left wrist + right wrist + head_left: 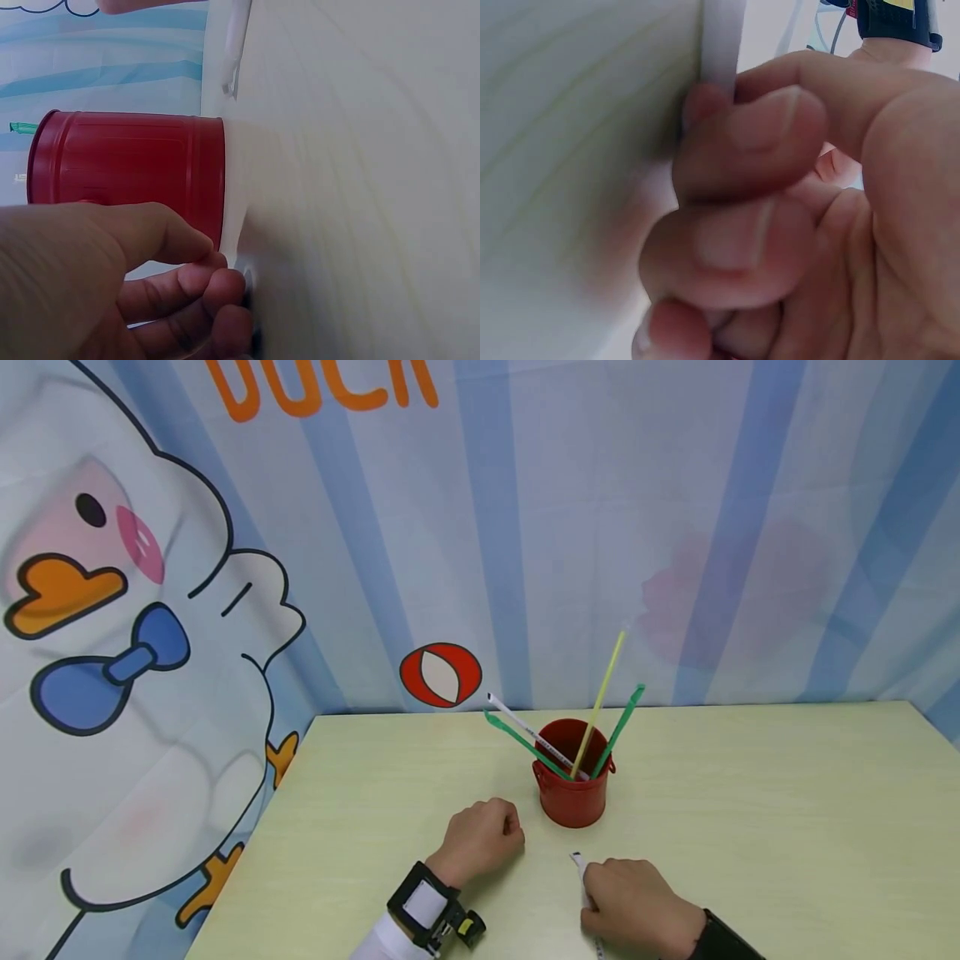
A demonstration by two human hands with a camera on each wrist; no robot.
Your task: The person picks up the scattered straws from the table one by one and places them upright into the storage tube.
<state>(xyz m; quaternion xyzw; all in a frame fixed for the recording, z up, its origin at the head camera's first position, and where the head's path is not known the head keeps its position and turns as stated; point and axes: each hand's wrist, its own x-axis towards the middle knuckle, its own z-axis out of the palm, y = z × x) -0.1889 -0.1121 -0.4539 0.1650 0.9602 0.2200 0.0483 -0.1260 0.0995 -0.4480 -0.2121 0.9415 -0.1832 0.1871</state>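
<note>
My right hand (637, 906) lies low over the table and pinches a thin white straw (578, 862). The straw's dark-marked tip sticks out ahead of the fingers, and its other end shows below the hand. In the right wrist view, curled fingers (750, 165) lie against the straw (721, 45) close to the tabletop. To the left, my left hand (480, 839) rests on the table, loosely curled and holding nothing. Its thumb touches the index fingertip in the left wrist view. Beyond both hands stands a small red bucket (572, 806), upright.
The bucket holds a yellow straw (600, 693), a green straw (618, 727) leaning right, another green straw (517, 737) and a white straw (517, 718) leaning left. They rise above its rim. A printed curtain (585, 527) hangs behind the pale wooden table (787, 818).
</note>
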